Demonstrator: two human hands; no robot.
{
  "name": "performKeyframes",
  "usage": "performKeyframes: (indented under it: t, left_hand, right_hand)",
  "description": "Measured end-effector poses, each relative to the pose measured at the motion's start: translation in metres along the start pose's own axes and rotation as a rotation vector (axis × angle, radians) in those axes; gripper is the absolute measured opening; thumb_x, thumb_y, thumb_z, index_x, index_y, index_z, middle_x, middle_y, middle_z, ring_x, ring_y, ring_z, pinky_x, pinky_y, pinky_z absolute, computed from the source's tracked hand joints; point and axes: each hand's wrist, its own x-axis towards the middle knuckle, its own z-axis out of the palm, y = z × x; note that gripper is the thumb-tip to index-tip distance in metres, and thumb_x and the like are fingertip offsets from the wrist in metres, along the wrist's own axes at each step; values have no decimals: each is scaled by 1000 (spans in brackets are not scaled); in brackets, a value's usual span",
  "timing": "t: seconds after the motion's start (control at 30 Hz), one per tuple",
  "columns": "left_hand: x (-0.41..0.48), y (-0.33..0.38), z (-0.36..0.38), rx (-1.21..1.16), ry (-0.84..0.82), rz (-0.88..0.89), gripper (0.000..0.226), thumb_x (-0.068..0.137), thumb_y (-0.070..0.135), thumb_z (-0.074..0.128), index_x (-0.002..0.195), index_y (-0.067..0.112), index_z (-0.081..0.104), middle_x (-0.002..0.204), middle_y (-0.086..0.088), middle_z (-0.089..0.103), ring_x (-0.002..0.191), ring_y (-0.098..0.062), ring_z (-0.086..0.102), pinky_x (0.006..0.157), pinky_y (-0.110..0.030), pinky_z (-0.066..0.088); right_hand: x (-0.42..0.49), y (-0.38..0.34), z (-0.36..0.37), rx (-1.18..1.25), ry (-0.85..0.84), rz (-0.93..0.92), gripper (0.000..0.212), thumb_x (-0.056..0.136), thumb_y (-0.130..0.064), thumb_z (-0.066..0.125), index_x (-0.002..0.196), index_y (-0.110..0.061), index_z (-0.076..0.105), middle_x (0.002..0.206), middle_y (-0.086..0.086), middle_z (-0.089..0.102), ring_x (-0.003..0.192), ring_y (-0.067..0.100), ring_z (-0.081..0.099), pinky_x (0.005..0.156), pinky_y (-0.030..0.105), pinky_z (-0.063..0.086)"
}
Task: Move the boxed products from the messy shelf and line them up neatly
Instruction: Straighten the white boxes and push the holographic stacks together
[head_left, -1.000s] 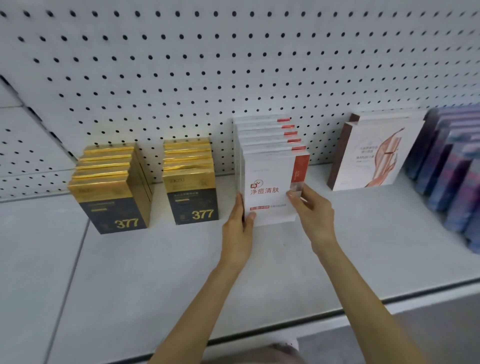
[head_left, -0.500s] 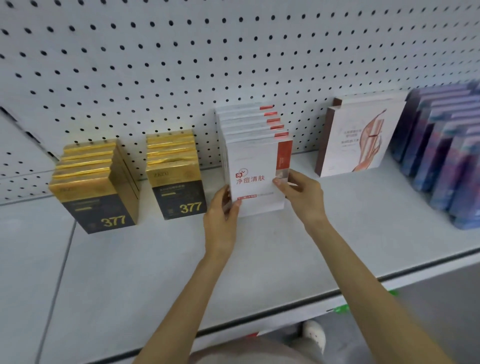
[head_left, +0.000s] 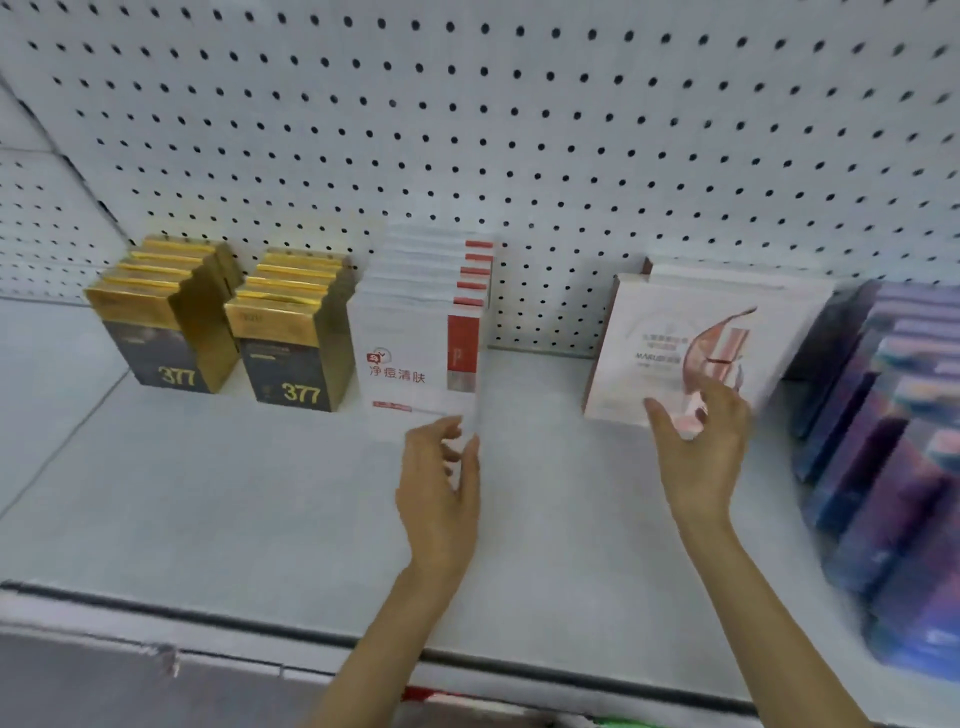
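Fingers (head_left: 723, 399) loose, right hand (head_left: 698, 460) hovers before pink box (head_left: 657, 353).

Bright, flat white light leaves only faint, soft shadows beside the gold boxes (head_left: 171, 322). The whole frame is soft. Smear is worst at the right, where the purple boxes (head_left: 893, 441) dissolve into streaks and the right hand (head_left: 701, 447) is blurred. The pegboard (head_left: 519, 130) holes stretch into dashes at the upper right corner. The front edge of the shelf (head_left: 208, 618) bows with wide-angle distortion.
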Motion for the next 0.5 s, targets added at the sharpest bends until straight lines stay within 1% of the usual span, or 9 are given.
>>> performKeyframes:
  t: [0.03,0.1,0.17,0.23,0.3,0.37,0.4,0.43,0.5]
  left_hand:
    - [-4,8,15,37,-77,86,32,91,21,60,115,36,45,103,5,54,81,-4,52,66,-15,45]
    - [-5,24,47,84,-235,125,43,92,25,60,130,32,43,115,4,50,95,0,51,74,-14,47]
    - [-3,34,79,71,-359,40,58,93,28,59,144,29,32,130,1,43,114,-6,48,90,-23,47]
    - [2,43,105,9,-434,-88,66,93,27,58,149,28,22,138,-1,36,126,-14,43,104,-28,40]
    - [5,50,124,-33,-470,-164,66,94,22,57,149,27,21,139,-1,36,126,-12,43,105,-20,36]
    - [5,56,134,-45,-461,-194,66,94,17,57,150,26,22,136,-2,39,120,-8,44,98,-7,35]
    - [5,57,137,-53,-449,-208,67,94,16,56,150,27,21,135,-3,40,118,-9,46,98,-9,37]
    - [5,57,138,-61,-443,-219,67,94,15,55,150,28,20,135,-3,41,117,-12,48,100,-16,40]
    - [5,55,138,-67,-447,-222,66,96,15,53,150,29,19,136,-4,42,118,-15,50,103,-27,41]
  right_hand:
    - [11,6,-7,-15,26,11,54,82,-24,74,131,-21,50,134,4,45,122,27,47,105,44,42]
    - [27,15,-19,26,46,26,67,79,-19,77,136,-16,42,136,10,39,126,27,42,107,36,37]
    - [37,20,-28,46,83,-3,76,76,-13,78,140,-8,37,140,16,36,131,25,35,105,25,30]
    - [47,27,-29,69,98,11,87,74,-15,81,144,-4,31,145,18,33,136,26,29,108,22,23]
    - [57,33,-27,121,27,116,100,73,-24,82,150,-8,20,153,15,24,142,24,22,115,30,19]
    - [64,38,-24,131,-49,185,111,71,-36,82,153,-14,10,158,10,18,145,22,18,118,40,18]
    - [67,41,-23,122,-69,199,114,70,-39,82,153,-15,8,159,8,18,146,22,18,119,42,18]
    - [69,44,-22,115,-72,205,114,69,-40,83,153,-16,10,158,8,21,145,22,21,118,42,20]
    - [72,45,-20,133,-74,210,102,67,-41,83,147,-16,25,150,9,36,138,26,34,112,43,31]
